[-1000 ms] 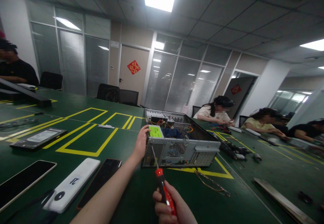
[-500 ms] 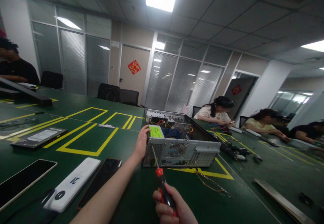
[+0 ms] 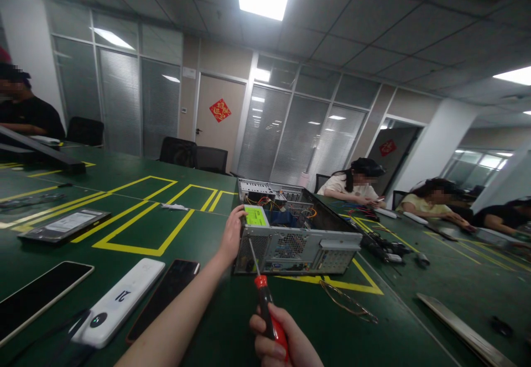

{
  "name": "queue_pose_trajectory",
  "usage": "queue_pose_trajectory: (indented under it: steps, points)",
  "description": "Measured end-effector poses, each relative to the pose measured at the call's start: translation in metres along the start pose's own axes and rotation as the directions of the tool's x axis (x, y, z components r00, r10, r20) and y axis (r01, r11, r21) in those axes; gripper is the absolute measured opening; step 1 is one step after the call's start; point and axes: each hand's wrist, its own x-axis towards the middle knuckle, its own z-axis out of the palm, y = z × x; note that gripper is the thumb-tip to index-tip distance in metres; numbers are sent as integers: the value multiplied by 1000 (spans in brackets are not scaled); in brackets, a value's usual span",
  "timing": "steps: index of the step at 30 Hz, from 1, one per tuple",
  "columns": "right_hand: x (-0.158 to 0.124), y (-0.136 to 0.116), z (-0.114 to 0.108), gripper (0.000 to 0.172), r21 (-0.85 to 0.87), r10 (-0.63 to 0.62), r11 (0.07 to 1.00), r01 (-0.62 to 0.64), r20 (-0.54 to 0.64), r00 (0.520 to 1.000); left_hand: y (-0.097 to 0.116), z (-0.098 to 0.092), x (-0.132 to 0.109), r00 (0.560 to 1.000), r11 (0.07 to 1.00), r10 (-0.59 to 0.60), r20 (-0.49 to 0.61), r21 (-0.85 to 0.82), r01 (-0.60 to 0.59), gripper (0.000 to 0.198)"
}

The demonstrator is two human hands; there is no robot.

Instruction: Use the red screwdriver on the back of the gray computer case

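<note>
An opened desktop computer case (image 3: 315, 251) lies on its side, its rear panel facing me and its wires and inner parts showing. In its near left corner sits a power supply (image 3: 256, 216) with a bright green label. My left hand (image 3: 232, 237) grips the case's left side at that corner, fingertips by the label. A red and black screwdriver (image 3: 266, 304) is held in my closed right hand (image 3: 286, 336). Its shaft points up and away, with the tip at the perforated rear panel below the power supply. Whether the tip sits in a screw is too small to tell.
To the left lie a hard drive (image 3: 64, 226), two phones (image 3: 39, 298), and a white device marked 21 (image 3: 120, 303). Glasses (image 3: 348, 300) rest before the case; a metal panel (image 3: 464, 328) and cables (image 3: 384, 244) are to the right. Several people sit around the green table (image 3: 232, 323).
The screwdriver has turned in my right hand: its handle now shows red where black showed before. The left hand and the case have stayed in place.
</note>
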Motion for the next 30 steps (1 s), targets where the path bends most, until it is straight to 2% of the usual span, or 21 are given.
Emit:
queue_pose_trajectory:
  steps: [5,8,11,14,18,21,23,26,30]
  points:
    - [5,4,0,45,-19,-43,999,40,-157,987,-1,-1,0,1000,1000,3,16,-8,-3,44]
    - [7,4,-3,50,-89,4,996,-14,-107,994,-1,-1,0,1000,1000,-4,21,-9,4,44]
    - [5,1,-4,42,-53,26,998,-25,7,1000,-2,-1,0,1000,1000,0,16,-7,0,45]
    - [2,-1,-2,38,-37,16,999,-14,55,998,-3,-1,0,1000,1000,14,11,-11,-14,44]
    - [2,1,-1,42,-73,6,997,-4,22,1000,-3,-1,0,1000,1000,14,10,-19,-14,43]
    - [3,3,2,41,10,-40,999,42,-97,995,-3,-1,0,1000,1000,7,7,-22,-7,43]
    - [4,4,4,40,28,-10,1000,15,-148,989,-2,-1,0,1000,1000,6,5,-24,-6,43]
    - [4,2,6,40,7,26,1000,-25,-108,994,-2,0,0,1000,1000,1,8,-22,-1,43]
    - [1,-1,3,38,27,-28,999,28,-24,999,-2,0,0,1000,1000,2,13,-10,-2,43]
